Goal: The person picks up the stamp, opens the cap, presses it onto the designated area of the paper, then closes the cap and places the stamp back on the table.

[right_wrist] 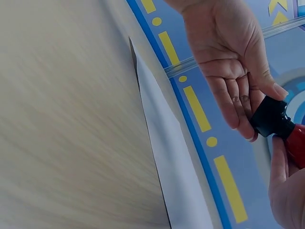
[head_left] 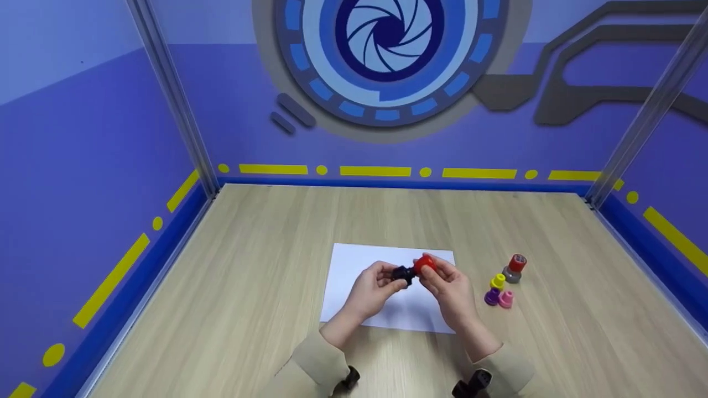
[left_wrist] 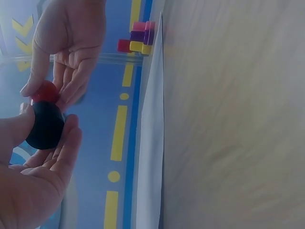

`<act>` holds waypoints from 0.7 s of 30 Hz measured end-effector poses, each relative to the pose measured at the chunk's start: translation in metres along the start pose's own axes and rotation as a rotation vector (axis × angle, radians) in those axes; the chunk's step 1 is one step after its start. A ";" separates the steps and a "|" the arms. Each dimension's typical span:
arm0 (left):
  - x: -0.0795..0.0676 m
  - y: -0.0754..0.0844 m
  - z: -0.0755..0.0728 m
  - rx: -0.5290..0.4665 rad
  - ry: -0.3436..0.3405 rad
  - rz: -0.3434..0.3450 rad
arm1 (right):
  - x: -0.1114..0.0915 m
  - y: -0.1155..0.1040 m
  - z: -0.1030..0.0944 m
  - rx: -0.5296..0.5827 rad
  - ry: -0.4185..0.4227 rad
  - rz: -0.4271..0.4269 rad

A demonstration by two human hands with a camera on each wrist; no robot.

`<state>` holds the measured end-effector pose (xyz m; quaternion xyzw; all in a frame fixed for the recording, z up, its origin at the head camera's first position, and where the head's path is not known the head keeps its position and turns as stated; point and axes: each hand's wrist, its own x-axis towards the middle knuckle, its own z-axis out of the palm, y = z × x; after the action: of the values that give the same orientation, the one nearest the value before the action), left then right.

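Note:
In the head view, over the white sheet of paper (head_left: 344, 293), both hands meet at a small two-coloured object. Thumb and fingers of my left hand (head_left: 368, 292) pinch its black part (head_left: 403, 274). My right hand (head_left: 454, 290) pinches the round red part (head_left: 425, 263). A narrow black neck (right_wrist: 288, 129) runs into the red part (right_wrist: 298, 145) in the right wrist view. From the left wrist, the wide rounded end of the black part (left_wrist: 45, 126) faces the camera, with the red part (left_wrist: 46, 91) partly hidden behind it.
Right of the paper stand small stepped pieces in yellow (head_left: 498, 281), purple (head_left: 492, 297) and pink (head_left: 506, 299). Behind them, a red piece with a pale pattern on its end (head_left: 518, 262) sits on a grey piece (head_left: 512, 276). Blue-purple walls (head_left: 387, 149) enclose the wooden table (head_left: 265, 249).

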<state>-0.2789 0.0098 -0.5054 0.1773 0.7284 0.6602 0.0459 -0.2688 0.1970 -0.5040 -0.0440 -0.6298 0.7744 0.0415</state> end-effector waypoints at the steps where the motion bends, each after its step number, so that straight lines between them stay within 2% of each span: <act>1: 0.000 0.000 0.000 0.008 0.002 0.004 | 0.001 0.000 0.000 0.005 0.002 0.002; 8: 0.002 0.001 -0.002 -0.001 0.006 0.012 | 0.007 -0.004 0.000 0.076 -0.033 0.022; 12: 0.004 0.003 -0.005 -0.028 0.001 0.016 | 0.015 -0.013 -0.006 0.112 0.015 -0.019; 14: 0.004 0.002 -0.007 -0.018 0.027 0.009 | 0.020 -0.017 -0.009 0.070 0.061 -0.070; 16: 0.005 0.002 -0.010 -0.010 0.068 0.001 | 0.023 -0.021 -0.008 -0.046 0.091 -0.128; 21: 0.006 0.002 -0.015 -0.007 0.137 -0.005 | 0.036 -0.019 0.004 -0.273 0.067 -0.241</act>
<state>-0.2890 -0.0027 -0.5005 0.1296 0.7281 0.6731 -0.0016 -0.3051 0.2013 -0.4849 0.0007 -0.7280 0.6693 0.1484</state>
